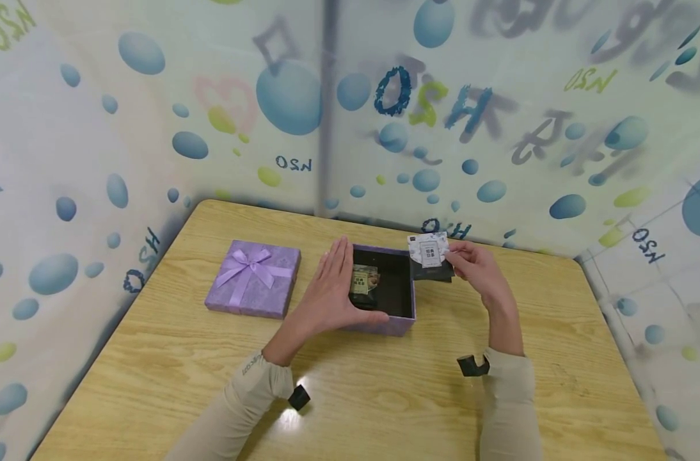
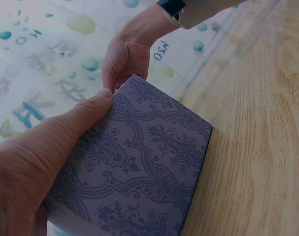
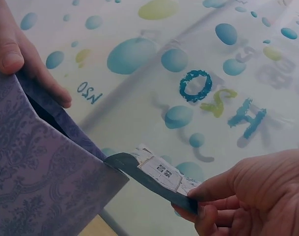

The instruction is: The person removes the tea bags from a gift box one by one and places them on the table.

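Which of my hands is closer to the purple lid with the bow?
Left. Your left hand rests on the open box, just right of the purple lid; your right hand is farther right, past the box, pinching a packet.

The head view looks forward and down from above the near side of the table point(image 1: 350, 397), far enough back to take in the tabletop, both sleeves point(image 1: 229, 410) and the printed backdrop point(image 1: 350, 147) behind. The left wrist view sits close and steeply tilted, facing the patterned outside of the box point(image 2: 144, 157), with the left hand point(image 2: 36, 157) large at its left edge and the right hand point(image 2: 124, 56) beyond. The right wrist view, also close and tilted, looks past the right hand and its packet point(image 3: 161, 174) towards box and backdrop. All three share box, hands and backdrop; only the head view includes the lid point(image 1: 253, 278)
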Action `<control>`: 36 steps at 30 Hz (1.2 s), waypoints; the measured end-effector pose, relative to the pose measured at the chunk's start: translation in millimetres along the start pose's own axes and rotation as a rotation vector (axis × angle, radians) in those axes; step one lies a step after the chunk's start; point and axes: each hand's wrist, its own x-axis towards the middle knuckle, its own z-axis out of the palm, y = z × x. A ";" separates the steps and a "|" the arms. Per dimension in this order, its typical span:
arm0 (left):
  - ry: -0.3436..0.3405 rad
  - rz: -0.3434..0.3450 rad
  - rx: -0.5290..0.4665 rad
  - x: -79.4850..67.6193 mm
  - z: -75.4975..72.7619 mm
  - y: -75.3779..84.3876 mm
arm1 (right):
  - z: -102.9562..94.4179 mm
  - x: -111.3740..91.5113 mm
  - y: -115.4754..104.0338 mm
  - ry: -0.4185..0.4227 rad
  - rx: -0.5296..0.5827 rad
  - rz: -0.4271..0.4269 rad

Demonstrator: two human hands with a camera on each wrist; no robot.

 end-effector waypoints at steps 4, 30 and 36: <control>-0.001 0.000 -0.003 0.0 -0.2 0.3 | -5.5 0.6 4.3 0.011 0.000 0.005; -0.022 -0.011 -0.015 1.1 -0.7 0.8 | -40.7 5.6 46.4 0.173 0.038 0.123; -0.020 -0.014 -0.017 1.0 0.2 0.3 | -45.2 8.2 59.4 0.234 0.026 0.175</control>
